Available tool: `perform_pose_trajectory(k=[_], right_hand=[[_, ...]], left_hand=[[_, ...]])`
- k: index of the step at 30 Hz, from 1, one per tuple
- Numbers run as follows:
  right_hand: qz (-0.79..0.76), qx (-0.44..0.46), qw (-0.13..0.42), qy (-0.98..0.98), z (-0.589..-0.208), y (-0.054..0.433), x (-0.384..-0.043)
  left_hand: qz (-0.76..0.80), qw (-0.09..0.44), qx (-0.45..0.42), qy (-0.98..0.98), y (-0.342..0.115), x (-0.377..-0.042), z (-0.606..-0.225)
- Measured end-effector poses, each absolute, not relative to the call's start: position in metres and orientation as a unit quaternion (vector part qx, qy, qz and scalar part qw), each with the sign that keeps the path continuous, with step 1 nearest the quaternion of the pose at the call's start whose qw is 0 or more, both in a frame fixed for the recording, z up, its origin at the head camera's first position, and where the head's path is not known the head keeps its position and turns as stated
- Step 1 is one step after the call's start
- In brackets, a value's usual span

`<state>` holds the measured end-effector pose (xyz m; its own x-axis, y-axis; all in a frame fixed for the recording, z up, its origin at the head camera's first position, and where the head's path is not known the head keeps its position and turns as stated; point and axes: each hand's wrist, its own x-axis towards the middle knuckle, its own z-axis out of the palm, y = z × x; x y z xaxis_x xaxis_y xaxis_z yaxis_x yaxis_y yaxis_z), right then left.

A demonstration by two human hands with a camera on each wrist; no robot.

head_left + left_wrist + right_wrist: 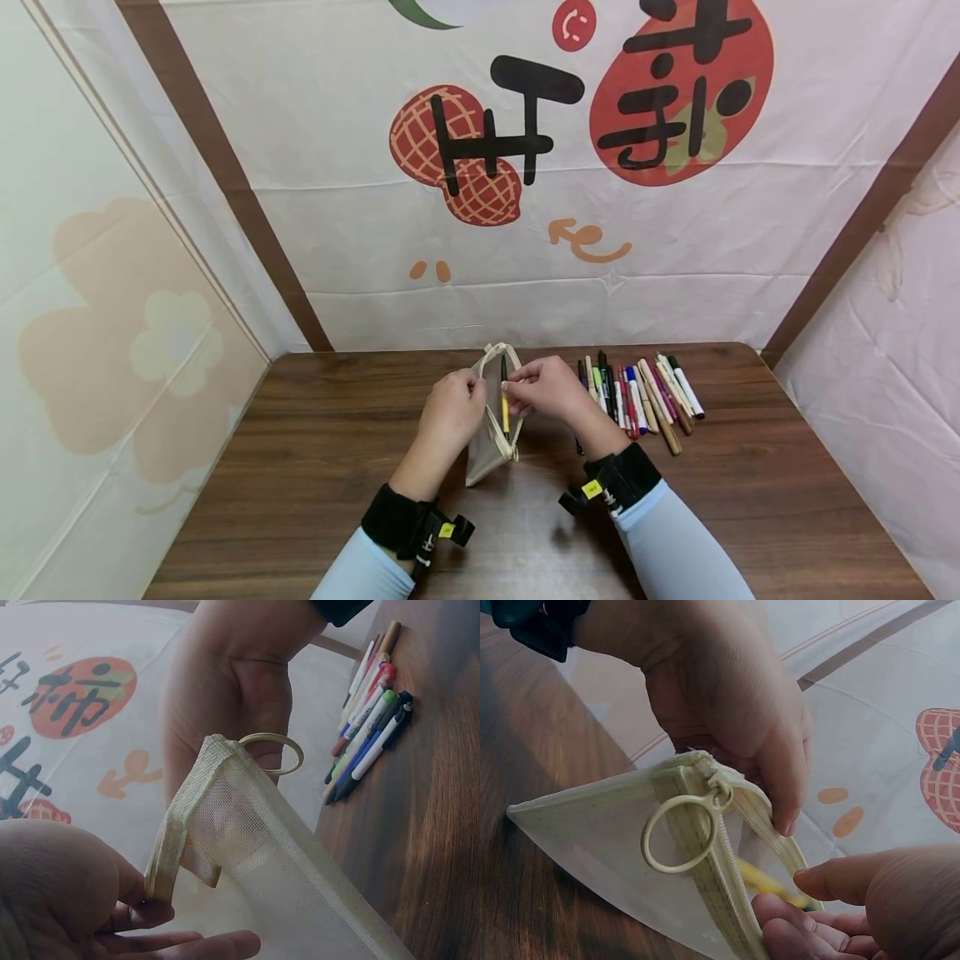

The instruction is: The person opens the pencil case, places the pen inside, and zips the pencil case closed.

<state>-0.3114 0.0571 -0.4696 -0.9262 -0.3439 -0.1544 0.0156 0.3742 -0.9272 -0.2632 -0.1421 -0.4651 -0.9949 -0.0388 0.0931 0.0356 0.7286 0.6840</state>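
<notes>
A cream mesh zip pouch (486, 465) stands tilted on the table with its mouth spread. My left hand (452, 408) pinches the left side of the zipped rim between thumb and fingers. In my right hand (552, 387) is a yellow and black pen (506, 412), pinched at the pouch's mouth, its lower part within the opening. The right wrist view shows the pen's yellow barrel (759, 876) behind the zip edge, partly covered by the right fingers. A ring-shaped zip pull (676, 867) hangs at the pouch's corner.
Several pens and markers (637, 400) lie side by side on the brown wooden table (315, 500), just right of my right hand. Behind the table hangs a white printed cloth (337, 208), with more cloth at both sides.
</notes>
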Motion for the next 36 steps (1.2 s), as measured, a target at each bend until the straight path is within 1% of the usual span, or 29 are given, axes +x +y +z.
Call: perform_pose_trajectory(k=[4,12,25,36], right_hand=[[-0.550,-0.104,0.162,0.813,-0.469,0.059,-0.312],[-0.544,-0.105,0.141,0.820,-0.467,0.075,-0.317],[-0.490,-0.058,0.085,0.865,-0.450,0.128,-0.330],[-0.449,-0.005,0.051,0.892,-0.441,0.179,-0.335]], left_hand=[[-0.361,0.057,-0.001,-0.931,-0.141,-0.262,-0.464],[-0.362,0.059,0.002,-0.930,-0.141,-0.259,-0.462],[-0.369,0.052,-0.004,-0.928,-0.141,-0.260,-0.461],[-0.370,0.051,-0.004,-0.928,-0.141,-0.259,-0.463]])
